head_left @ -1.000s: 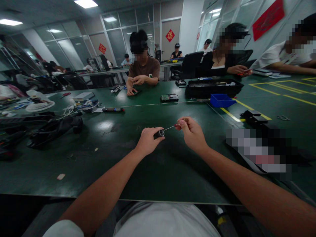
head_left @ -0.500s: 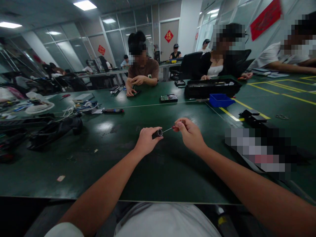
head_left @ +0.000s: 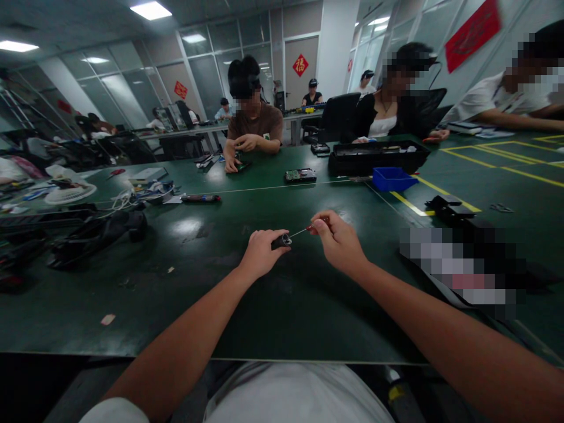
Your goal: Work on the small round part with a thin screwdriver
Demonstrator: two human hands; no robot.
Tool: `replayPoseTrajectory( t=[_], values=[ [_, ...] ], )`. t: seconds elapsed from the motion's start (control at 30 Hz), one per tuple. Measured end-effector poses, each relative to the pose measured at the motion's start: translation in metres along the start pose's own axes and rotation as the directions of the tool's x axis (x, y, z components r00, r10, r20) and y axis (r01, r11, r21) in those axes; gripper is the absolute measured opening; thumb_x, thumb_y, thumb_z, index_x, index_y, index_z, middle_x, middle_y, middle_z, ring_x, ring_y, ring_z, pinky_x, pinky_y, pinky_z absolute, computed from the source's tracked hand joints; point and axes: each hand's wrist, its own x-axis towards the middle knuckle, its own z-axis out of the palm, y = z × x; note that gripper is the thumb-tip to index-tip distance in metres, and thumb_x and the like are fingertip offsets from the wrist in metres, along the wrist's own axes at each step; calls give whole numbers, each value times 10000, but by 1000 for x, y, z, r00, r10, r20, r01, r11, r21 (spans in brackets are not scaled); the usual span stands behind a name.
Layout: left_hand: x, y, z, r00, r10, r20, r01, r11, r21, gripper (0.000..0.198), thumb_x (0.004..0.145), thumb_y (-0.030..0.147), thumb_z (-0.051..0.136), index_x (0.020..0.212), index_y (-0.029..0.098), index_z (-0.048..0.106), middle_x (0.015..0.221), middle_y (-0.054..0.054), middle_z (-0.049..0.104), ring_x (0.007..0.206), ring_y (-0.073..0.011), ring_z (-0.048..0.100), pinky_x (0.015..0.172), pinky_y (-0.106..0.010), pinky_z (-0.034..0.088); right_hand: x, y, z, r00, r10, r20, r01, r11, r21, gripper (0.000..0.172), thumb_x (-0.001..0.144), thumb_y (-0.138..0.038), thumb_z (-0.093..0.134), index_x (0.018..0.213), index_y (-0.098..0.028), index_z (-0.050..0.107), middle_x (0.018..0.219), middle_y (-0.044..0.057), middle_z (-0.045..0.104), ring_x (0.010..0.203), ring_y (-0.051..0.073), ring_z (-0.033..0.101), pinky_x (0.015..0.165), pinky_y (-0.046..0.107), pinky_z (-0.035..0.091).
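Note:
My left hand [head_left: 261, 251] is closed around a short black cylinder [head_left: 281, 241], whose round open end faces right. Between the fingers and thumb of my right hand [head_left: 340, 239] is the red handle of a screwdriver [head_left: 309, 228]. Its thin metal shaft points left, with the tip at the rim of the cylinder's open end; whether it reaches inside I cannot tell. Both hands are held above the green table [head_left: 308, 311], near its middle. The rest of the cylinder is hidden by my left fingers.
A blue bin [head_left: 394, 178] and a long black tray [head_left: 379, 157] stand ahead to the right. A circuit-board device [head_left: 300, 175] lies ahead, and a marker-like tool [head_left: 200, 198] to its left. Black parts [head_left: 101, 235] lie at left. Co-workers sit across the table.
The screwdriver tip has shifted slightly at the cylinder's mouth, and the open end appears turned a little. Both hands keep their grip and nearly the same place.

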Motion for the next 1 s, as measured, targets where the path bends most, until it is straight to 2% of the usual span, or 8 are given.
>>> replayPoseTrajectory(
  t=[0.23, 0.43, 0.5, 0.6, 0.7, 0.77, 0.87, 1.0],
  values=[
    [1, 2, -3, 999, -49, 15, 49, 999, -24, 389, 874, 300, 709, 1256, 250, 651, 1097, -55, 709, 1047, -265, 605, 1014, -481, 426, 3, -1, -3, 1000, -7, -8, 6, 997, -75, 195, 999, -372, 448, 979, -232, 582, 839, 50, 718, 796, 219, 698, 710, 355, 496],
    [4, -2, -3, 986, -136, -93, 110, 963, -246, 293, 858, 220, 694, 1149, 208, 668, 1202, -74, 670, 1127, -234, 608, 1025, -405, 467, 3, 2, -2, 998, 4, -60, -7, 999, -48, 227, 1006, -414, 449, 1021, -237, 589, 871, 52, 716, 797, 215, 686, 711, 356, 497],
    [7, -5, -3, 975, -196, -106, 143, 916, -375, 322, 870, 224, 667, 1189, 205, 634, 1198, -77, 667, 1104, -220, 621, 1009, -386, 480, 3, 2, -3, 998, 0, -70, -3, 999, -45, 233, 1002, -420, 460, 1061, -238, 593, 910, 58, 719, 825, 220, 683, 728, 364, 499],
    [11, -7, -7, 959, -277, -60, 190, 784, -591, 384, 924, 260, 567, 1304, 215, 528, 1148, -82, 661, 960, -173, 650, 901, -335, 526, 3, 1, -4, 998, -10, -67, 6, 998, -68, 237, 995, -404, 476, 1107, -236, 598, 974, 76, 720, 893, 242, 684, 768, 389, 501],
    [13, -5, -15, 951, -309, -4, 222, 692, -687, 280, 941, 336, 517, 1193, 215, 537, 986, -58, 645, 743, -132, 609, 675, -258, 512, 4, 0, -5, 999, -11, -46, 6, 995, -102, 224, 991, -387, 478, 1095, -239, 610, 993, 85, 723, 932, 259, 683, 807, 416, 498],
    [14, -2, -23, 957, -286, 34, 238, 719, -653, 241, 913, 407, 574, 1046, 206, 564, 832, -25, 611, 652, -123, 561, 582, -236, 455, 5, -1, -5, 999, -1, -32, -2, 994, -105, 218, 988, -385, 481, 1080, -238, 615, 986, 87, 726, 940, 266, 682, 822, 428, 497],
    [16, 4, -32, 962, -261, 80, 268, 845, -463, 268, 864, 451, 651, 946, 202, 595, 734, -3, 597, 614, -137, 558, 585, -261, 446, 5, -2, -5, 1000, 12, -18, -14, 995, -100, 212, 984, -375, 483, 1068, -234, 616, 971, 87, 725, 935, 268, 683, 822, 431, 500],
    [20, 8, -32, 981, -116, 156, 132, 986, -99, 134, 857, 298, 640, 962, 232, 691, 971, -45, 707, 857, -215, 657, 796, -349, 505, 5, -5, -4, 1000, 17, -10, -18, 994, -110, 204, 985, -369, 480, 1063, -235, 612, 969, 86, 725, 934, 267, 686, 818, 430, 502]
  ],
)
